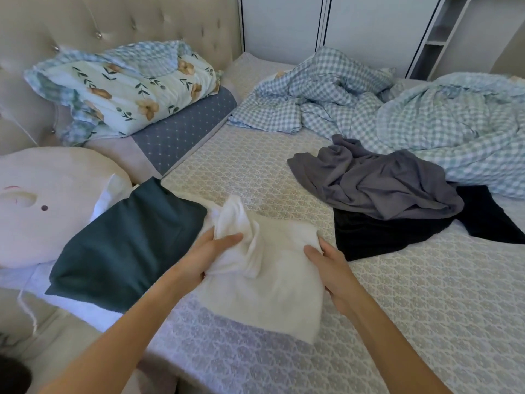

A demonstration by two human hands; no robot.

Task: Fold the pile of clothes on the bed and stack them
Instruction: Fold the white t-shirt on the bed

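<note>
White garment [272,282] on bed [412,308], mid-fold, between both hands. Left hand [208,255] fingers curled, gripping a bunched-up flap at the garment's upper left; right hand [326,265] pinching the right edge, thumb on top. Just left of left hand: dark green piece [125,240], looks folded flat on a white piece [93,311], prob. the stack so far. Beyond right hand, well apart: grey garment [377,180] crumpled over black garment [383,234], both unfolded. Judged approx. halfway: 2 done, 1 in progress, 2 left plus stacking. Checked duvet [426,115] behind pile, not task.

four garments [264,282], two pillows [119,89]
</note>
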